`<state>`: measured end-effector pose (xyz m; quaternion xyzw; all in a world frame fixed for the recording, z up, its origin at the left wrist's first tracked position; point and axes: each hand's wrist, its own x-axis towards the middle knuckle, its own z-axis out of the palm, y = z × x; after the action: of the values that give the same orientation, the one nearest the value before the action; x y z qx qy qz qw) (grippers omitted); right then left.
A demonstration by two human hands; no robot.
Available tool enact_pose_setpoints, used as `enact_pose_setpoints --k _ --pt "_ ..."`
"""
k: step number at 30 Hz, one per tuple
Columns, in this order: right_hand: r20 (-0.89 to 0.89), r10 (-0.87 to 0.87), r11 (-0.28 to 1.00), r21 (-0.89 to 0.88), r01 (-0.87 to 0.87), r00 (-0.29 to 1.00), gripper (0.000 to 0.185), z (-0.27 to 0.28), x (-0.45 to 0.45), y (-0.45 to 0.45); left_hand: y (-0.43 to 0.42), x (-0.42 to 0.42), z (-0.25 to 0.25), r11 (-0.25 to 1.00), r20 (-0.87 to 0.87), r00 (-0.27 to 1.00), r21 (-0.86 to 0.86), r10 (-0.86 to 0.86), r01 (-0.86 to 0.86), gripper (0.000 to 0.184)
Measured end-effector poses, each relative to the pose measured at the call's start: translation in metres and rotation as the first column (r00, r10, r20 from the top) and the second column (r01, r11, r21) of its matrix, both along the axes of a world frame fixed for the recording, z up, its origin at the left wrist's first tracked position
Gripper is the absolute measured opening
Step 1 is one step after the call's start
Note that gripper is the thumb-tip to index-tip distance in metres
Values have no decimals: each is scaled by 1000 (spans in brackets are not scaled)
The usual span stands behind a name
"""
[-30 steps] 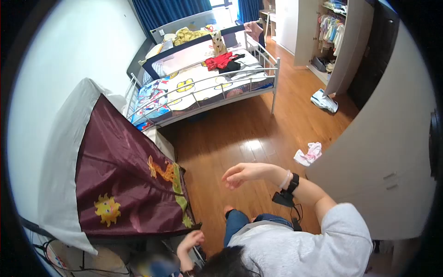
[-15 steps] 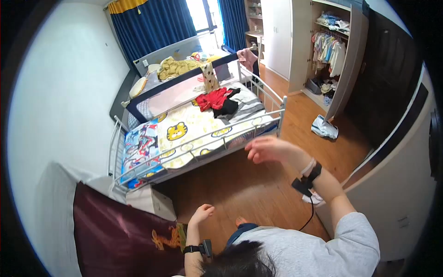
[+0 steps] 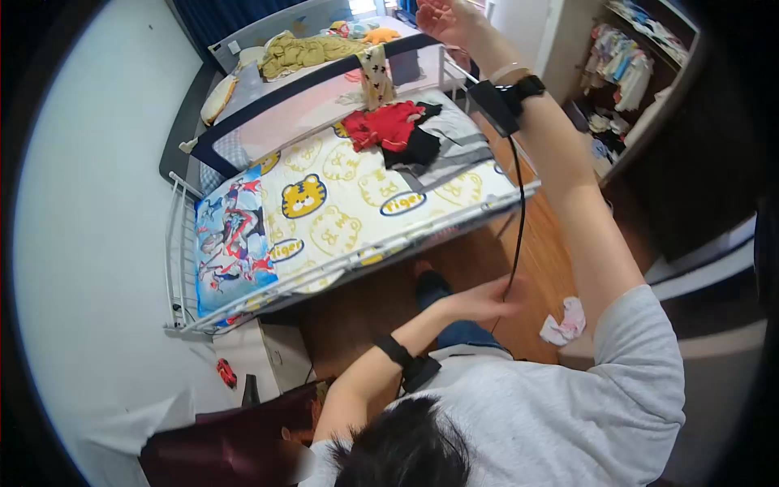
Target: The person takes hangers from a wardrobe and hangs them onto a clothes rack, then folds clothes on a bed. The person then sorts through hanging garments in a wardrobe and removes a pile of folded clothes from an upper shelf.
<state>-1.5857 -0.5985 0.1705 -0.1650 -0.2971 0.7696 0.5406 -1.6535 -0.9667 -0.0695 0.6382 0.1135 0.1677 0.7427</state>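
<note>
My right hand (image 3: 450, 23) is raised at the top of the view, palm partly showing, fingers loosely apart and nothing in them. A black device (image 3: 495, 107) is strapped to its wrist, and a black cable (image 3: 520, 207) hangs from it. In front of my body, my left hand (image 3: 480, 300) is beside the lower cable; its fingers are smeared by motion, so I cannot tell whether they grip it. Beyond my hands stands a white-railed bed (image 3: 389, 252) with a tiger-print sheet (image 3: 337, 231). A red garment (image 3: 381, 126) and a black garment (image 3: 414, 150) lie on it.
A blue printed pillow (image 3: 234, 252) lies at the bed's left end. A dark-edged bed guard (image 3: 284, 105) separates it from another bed with a mustard blanket (image 3: 304, 55). An open wardrobe (image 3: 621, 73) holds clothes. Pinkish-white cloth (image 3: 565, 322) lies on the wooden floor (image 3: 479, 268).
My view has shifted closer to the bed. My right hand has risen to the top of the view. My left hand has swung rightward across my front to beside the cable.
</note>
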Motion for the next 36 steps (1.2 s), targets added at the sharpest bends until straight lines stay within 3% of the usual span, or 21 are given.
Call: enact_pose_setpoints --k 3,5,7,10,13,15,16,17,18,21,22,23,25,27,28,29,31,32,33,34,36 --pt "155 -85 996 -18 89 984 18 -39 -50 102 64 -31 8 983 55 986 -84 -156 160 59" --pt "215 143 967 179 -183 966 10 -101 -63 191 107 -73 27 977 145 987 -192 -63 91 62" --pt "356 154 967 139 -215 922 15 -176 -73 264 149 -116 23 900 166 984 -436 64 15 72" --pt "388 4 971 -223 90 922 7 -326 -94 332 208 -164 16 799 181 967 -600 178 -35 80" --pt "569 -81 823 -425 376 818 1 -479 -110 358 253 -177 5 634 273 899 -773 342 -6 83" --pt "790 189 811 -460 360 583 24 -559 -114 371 279 -180 -12 523 227 897 -852 380 -6 85" --pt "764 157 758 -500 419 626 31 -557 -116 357 285 -180 -39 499 194 922 -867 335 1 84" --pt "740 121 700 -536 472 662 40 -552 -117 346 279 -176 -57 254 -9 923 -960 384 -115 90" --pt "733 34 626 -545 557 679 41 -576 -121 351 282 -171 -67 151 -110 917 -972 384 -180 90" --pt "846 83 556 -477 680 526 50 -617 -127 366 313 -160 -71 -86 -474 865 -880 164 -466 90" --pt "896 27 526 -389 756 442 47 -673 -127 381 318 -160 -71 -110 -494 858 -869 140 -482 90" --pt "891 40 616 -379 691 453 43 -677 -127 386 322 -161 -70 -133 -512 851 -857 116 -498 89" --pt "879 60 773 -342 535 474 35 -665 -134 393 319 -173 -69 -114 -358 895 -934 266 -339 86" --pt "922 -234 776 -15 630 310 23 -623 -159 405 314 -187 -66 -61 -182 895 -983 407 -172 83" --pt "771 -222 825 -178 536 597 25 -570 -169 400 311 -192 -63 -23 -88 878 -996 471 -87 81" --pt "541 -182 871 -299 390 821 28 -501 -173 391 311 -196 -63 126 -15 910 -989 413 -73 80" --pt "164 78 962 -273 -31 983 29 -370 -165 351 319 -200 -66 413 104 956 -910 275 -19 79" --pt "156 191 972 -169 -164 969 28 -317 -153 331 323 -200 -65 320 143 936 -947 321 35 67" --pt "163 304 953 -64 -297 939 28 -269 -140 312 320 -200 -79 250 130 920 -968 370 36 54" --pt "244 305 950 -8 -313 920 28 -220 -122 294 321 -202 -94 302 72 907 -951 414 -62 75" --pt "373 240 951 93 -294 896 29 -139 -90 247 337 -218 -112 610 -264 883 -645 387 -460 39"
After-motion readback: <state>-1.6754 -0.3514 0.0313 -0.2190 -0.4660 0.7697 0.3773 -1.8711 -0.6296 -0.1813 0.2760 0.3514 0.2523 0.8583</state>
